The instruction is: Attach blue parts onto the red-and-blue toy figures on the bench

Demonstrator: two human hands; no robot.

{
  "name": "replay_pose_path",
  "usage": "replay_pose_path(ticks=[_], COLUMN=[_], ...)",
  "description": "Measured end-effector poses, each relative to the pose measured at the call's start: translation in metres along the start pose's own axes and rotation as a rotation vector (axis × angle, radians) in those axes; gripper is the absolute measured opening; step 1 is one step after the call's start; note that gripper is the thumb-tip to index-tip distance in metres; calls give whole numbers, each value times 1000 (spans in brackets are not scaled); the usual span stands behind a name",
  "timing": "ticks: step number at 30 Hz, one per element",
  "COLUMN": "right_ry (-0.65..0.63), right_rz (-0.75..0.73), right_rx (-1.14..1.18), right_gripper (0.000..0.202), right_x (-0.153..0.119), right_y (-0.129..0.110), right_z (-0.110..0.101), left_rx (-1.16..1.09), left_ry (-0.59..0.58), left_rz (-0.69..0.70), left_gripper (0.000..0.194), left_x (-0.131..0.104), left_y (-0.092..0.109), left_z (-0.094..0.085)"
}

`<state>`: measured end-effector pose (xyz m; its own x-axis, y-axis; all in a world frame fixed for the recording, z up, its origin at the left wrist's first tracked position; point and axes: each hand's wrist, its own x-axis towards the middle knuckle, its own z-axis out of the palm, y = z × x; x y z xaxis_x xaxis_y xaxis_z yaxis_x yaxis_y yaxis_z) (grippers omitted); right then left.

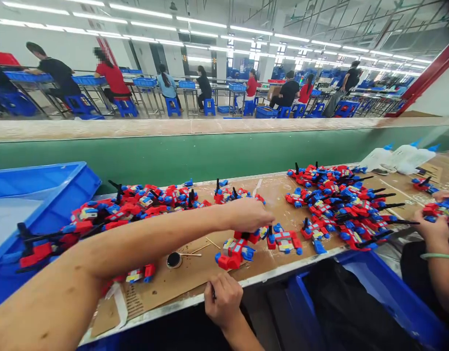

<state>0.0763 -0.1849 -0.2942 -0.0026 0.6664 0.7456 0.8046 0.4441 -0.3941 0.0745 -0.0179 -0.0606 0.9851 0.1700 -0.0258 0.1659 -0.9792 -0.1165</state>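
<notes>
My left hand (250, 214) reaches across the cardboard-covered bench, its fingers curled down over red-and-blue toy figures; what they grip is hidden. Just below it lies a toy figure (231, 252) in red, blue and grey. Another toy figure (284, 240) is close to its right. Near the bench's front edge, my right hand (224, 298) is closed in a fist, with a small dark bit showing between the fingers that I cannot make out. A small cup of black stuff (173, 260) stands left of the figures, with a cotton swab (191, 254) against it.
Piles of toy figures lie at left (147, 197) and right (334, 204). A blue bin (37, 195) stands at far left, another (388, 292) below the bench at right. White bottles (403, 158) are at back right. A co-worker's hands (432, 226) hold a figure at far right.
</notes>
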Motion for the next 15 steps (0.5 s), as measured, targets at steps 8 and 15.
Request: replay_pose_path(ticks=[8,15], right_ry=[-11,-29], right_rz=[-31,-67], right_rx=[36,69], right_gripper=[15,17], right_x=[-3,0], right_y=[1,6], right_z=[-3,-5], left_rx=[93,78], left_ry=[-70,53], left_rz=[-211,-456], left_gripper=[28,24], left_x=[19,34], left_y=[-27,-31], left_z=[74,104])
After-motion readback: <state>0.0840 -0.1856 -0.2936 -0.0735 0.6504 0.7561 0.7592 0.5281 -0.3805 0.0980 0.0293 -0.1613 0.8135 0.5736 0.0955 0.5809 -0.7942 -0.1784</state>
